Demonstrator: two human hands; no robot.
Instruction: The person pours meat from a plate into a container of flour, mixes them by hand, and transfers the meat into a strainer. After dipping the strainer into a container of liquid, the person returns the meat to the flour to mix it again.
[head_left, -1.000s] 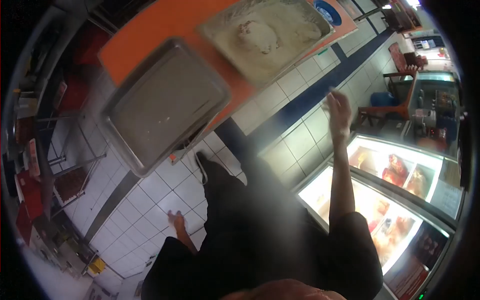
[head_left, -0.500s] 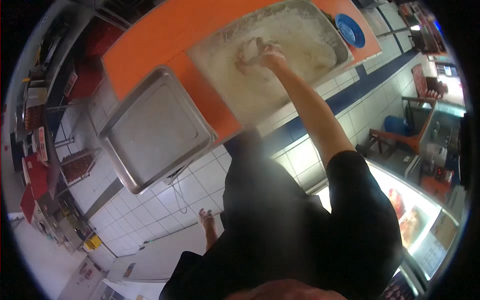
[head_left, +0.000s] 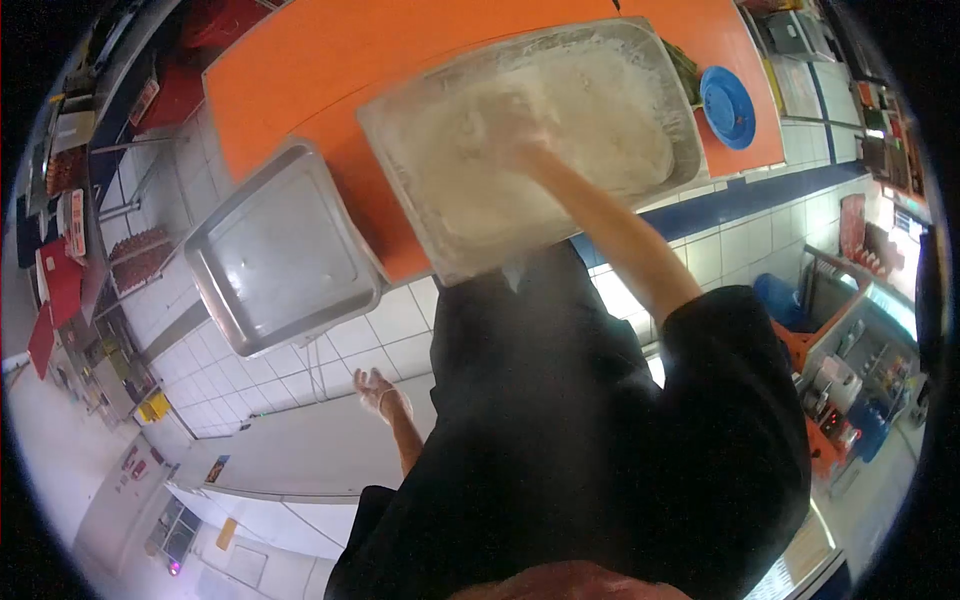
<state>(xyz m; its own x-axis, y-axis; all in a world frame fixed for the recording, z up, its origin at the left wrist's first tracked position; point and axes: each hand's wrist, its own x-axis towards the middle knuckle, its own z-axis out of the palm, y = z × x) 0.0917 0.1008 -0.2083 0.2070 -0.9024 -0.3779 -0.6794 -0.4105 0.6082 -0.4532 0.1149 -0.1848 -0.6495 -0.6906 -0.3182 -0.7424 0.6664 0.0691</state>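
My right hand (head_left: 515, 140) is down in a big metal pan (head_left: 432, 240) of white, flour-like powder (head_left: 600, 110). It is smeared by motion and its fingers cannot be made out, nor whether it holds anything. My left hand (head_left: 376, 391) hangs out to the left of my body, over the floor. Its fingers are spread, with white powder on them and nothing in them. The nearest item above it is a shallow metal tray (head_left: 290, 250) with no food in it, jutting past the table's edge.
Both pans rest on an orange table (head_left: 330, 50). A blue bowl (head_left: 728, 108) stands at its right end, beside something green (head_left: 682, 72). White tiles (head_left: 380, 340) cover the floor. Red egg-like trays (head_left: 140, 258) sit on a rack at left.
My right hand, whose fingers showed above the powder before, is now a blur in it. My left hand is further left and more spread. The whole view has shifted slightly.
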